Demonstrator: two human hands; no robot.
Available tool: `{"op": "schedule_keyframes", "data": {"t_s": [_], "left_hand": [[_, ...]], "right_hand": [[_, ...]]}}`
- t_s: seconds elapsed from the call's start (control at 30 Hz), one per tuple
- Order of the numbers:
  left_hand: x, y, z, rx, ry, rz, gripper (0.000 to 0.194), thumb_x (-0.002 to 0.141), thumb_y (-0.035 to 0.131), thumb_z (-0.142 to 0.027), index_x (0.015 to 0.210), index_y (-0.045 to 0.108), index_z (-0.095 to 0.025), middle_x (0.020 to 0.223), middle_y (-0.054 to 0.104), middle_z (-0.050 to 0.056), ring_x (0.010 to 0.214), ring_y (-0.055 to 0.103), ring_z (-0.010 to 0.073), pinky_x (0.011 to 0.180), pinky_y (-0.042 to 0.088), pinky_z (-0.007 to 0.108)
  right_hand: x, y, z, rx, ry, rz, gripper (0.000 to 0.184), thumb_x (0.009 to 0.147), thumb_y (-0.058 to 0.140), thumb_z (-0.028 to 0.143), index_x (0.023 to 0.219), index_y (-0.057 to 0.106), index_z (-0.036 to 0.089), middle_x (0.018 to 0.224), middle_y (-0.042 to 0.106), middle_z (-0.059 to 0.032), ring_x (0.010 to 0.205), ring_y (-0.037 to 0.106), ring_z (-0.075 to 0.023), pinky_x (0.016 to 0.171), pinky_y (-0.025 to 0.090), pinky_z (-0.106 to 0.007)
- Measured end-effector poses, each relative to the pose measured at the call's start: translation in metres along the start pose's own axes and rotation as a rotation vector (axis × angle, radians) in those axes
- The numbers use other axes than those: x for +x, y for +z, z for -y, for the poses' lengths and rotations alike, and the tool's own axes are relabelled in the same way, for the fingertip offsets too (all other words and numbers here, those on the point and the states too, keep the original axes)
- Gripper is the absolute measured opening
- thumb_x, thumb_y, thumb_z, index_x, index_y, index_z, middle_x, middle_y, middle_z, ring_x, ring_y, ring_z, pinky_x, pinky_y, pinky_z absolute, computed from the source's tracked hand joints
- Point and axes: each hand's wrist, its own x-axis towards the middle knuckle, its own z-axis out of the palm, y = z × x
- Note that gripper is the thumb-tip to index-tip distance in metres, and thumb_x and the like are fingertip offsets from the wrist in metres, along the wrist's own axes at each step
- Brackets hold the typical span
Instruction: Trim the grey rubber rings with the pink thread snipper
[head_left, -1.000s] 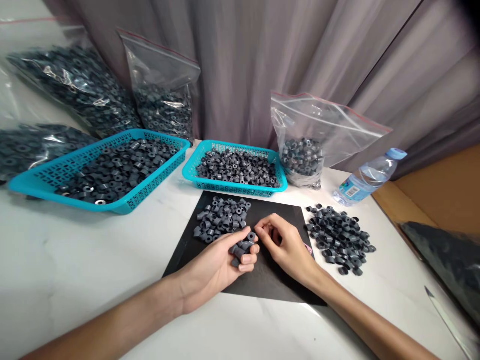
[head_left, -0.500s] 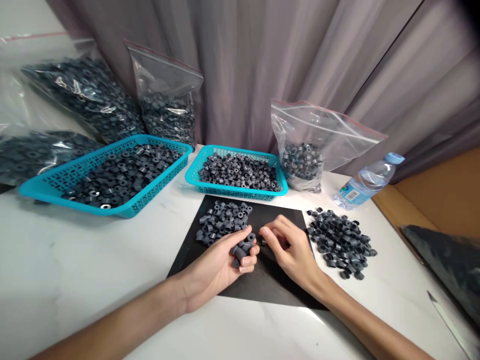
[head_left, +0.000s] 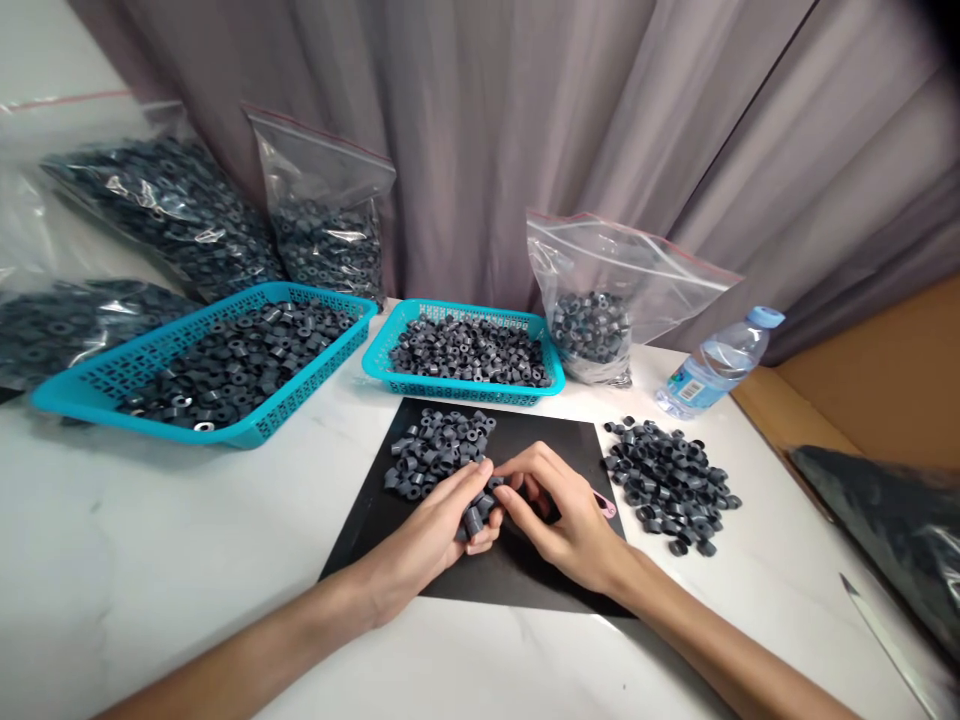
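My left hand (head_left: 435, 530) is cupped around several short grey tube pieces (head_left: 475, 518), its thumb lying across the top. Close against it on the right, my right hand (head_left: 562, 510) has thumb and forefinger bent together at a piece in the left hand; whether they grip it cannot be made out. A flat pink end with a hole (head_left: 604, 505) sticks out behind my right hand; the rest of that thing is hidden. Under both hands lies a black mat (head_left: 517, 580), with a heap of grey tube pieces (head_left: 435, 450) on its far left part.
A second heap of dark, ring-like pieces (head_left: 671, 485) lies right of the mat. Behind stand two blue baskets (head_left: 465, 390) (head_left: 255, 430) of grey pieces, zip bags (head_left: 592, 325) (head_left: 326, 235) of pieces and a water bottle (head_left: 712, 370). A cardboard box (head_left: 840, 410) stands at the right.
My right hand has come over to the left hand, its fingertips now at the held pieces. The pink end has come into sight behind it. The whole view has shifted slightly.
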Motion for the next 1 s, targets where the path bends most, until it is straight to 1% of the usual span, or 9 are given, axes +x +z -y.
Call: {"op": "schedule_keyframes", "data": {"t_s": [0.3,0.43,0.57,0.63,0.7,0.77,0.8,0.87,1.0], "left_hand": [[-0.004,-0.006,-0.007,0.166,-0.128,0.025,0.033,0.089,0.058,-0.046,0.073,0.048,-0.019,0.057,0.035,-0.008,0.048,0.018,0.0066,0.049,0.013,0.023],[0.006,-0.019,-0.015,0.371,0.002,-0.013,0.045,0.081,0.063,-0.059,0.066,0.044,-0.021,0.055,0.032,-0.009,0.045,0.017,0.0064,0.047,0.012,0.024],[0.014,-0.017,-0.062,0.694,0.260,-0.042,0.052,0.081,0.054,-0.069,0.063,0.038,-0.023,0.053,0.031,-0.009,0.045,0.021,0.0082,0.045,0.014,0.024],[0.015,0.001,-0.100,0.933,0.545,-0.132,0.047,0.093,0.039,-0.061,0.065,0.037,-0.023,0.057,0.034,-0.007,0.049,0.030,0.0105,0.049,0.025,0.024],[0.020,0.030,-0.140,1.314,0.838,-0.320,0.041,0.099,0.034,-0.050,0.071,0.043,-0.022,0.059,0.041,-0.005,0.055,0.041,0.0130,0.056,0.030,0.026],[0.036,0.063,-0.178,1.689,0.985,-0.480,0.036,0.101,0.029,-0.044,0.089,0.055,-0.022,0.066,0.054,-0.001,0.062,0.054,0.0174,0.060,0.033,0.028],[0.047,0.078,-0.194,1.874,0.975,-0.508,0.039,0.102,0.024,-0.040,0.100,0.058,-0.021,0.075,0.063,0.003,0.070,0.060,0.0205,0.063,0.036,0.029],[0.073,0.103,-0.219,1.981,0.925,-0.444,0.039,0.101,0.028,-0.037,0.107,0.063,-0.019,0.090,0.071,0.010,0.081,0.066,0.0246,0.068,0.040,0.031],[0.110,0.126,-0.251,2.133,0.760,-0.254,0.036,0.096,0.043,-0.039,0.107,0.071,-0.020,0.108,0.076,0.010,0.093,0.070,0.0248,0.077,0.046,0.030]], "right_hand": [[0.008,0.003,-0.004,-0.037,0.072,-0.284,0.010,0.098,0.052,0.023,0.102,0.060,0.018,0.083,0.055,-0.0015,0.069,0.050,-0.0138,0.064,0.043,-0.029],[0.014,0.008,-0.006,-0.110,0.081,-0.287,0.010,0.098,0.050,0.020,0.100,0.060,0.018,0.091,0.059,-0.0042,0.079,0.057,-0.0154,0.068,0.046,-0.028],[0.015,0.014,-0.008,-0.184,0.016,-0.276,0.009,0.097,0.050,0.020,0.101,0.058,0.020,0.095,0.061,-0.0046,0.087,0.060,-0.0173,0.072,0.050,-0.028],[0.014,0.016,-0.009,-0.211,-0.018,-0.247,0.007,0.097,0.050,0.021,0.101,0.057,0.021,0.097,0.061,-0.0048,0.089,0.060,-0.0181,0.073,0.050,-0.029],[0.013,0.017,-0.009,-0.239,-0.040,-0.219,0.006,0.098,0.051,0.023,0.100,0.056,0.022,0.097,0.061,-0.0047,0.089,0.060,-0.0189,0.072,0.050,-0.030],[0.013,0.018,-0.010,-0.264,-0.051,-0.205,0.005,0.098,0.051,0.024,0.099,0.055,0.022,0.096,0.060,-0.0045,0.088,0.060,-0.0194,0.071,0.050,-0.030],[0.013,0.019,-0.010,-0.274,-0.055,-0.204,0.005,0.098,0.051,0.024,0.099,0.055,0.022,0.096,0.060,-0.0044,0.088,0.060,-0.0195,0.071,0.050,-0.031],[0.013,0.019,-0.009,-0.286,-0.057,-0.220,0.004,0.098,0.050,0.023,0.098,0.054,0.023,0.096,0.061,-0.0043,0.088,0.060,-0.0197,0.070,0.050,-0.031],[0.014,0.019,-0.009,-0.308,-0.065,-0.240,0.003,0.098,0.050,0.023,0.099,0.053,0.023,0.097,0.061,-0.0041,0.088,0.061,-0.0198,0.068,0.049,-0.031]]}}
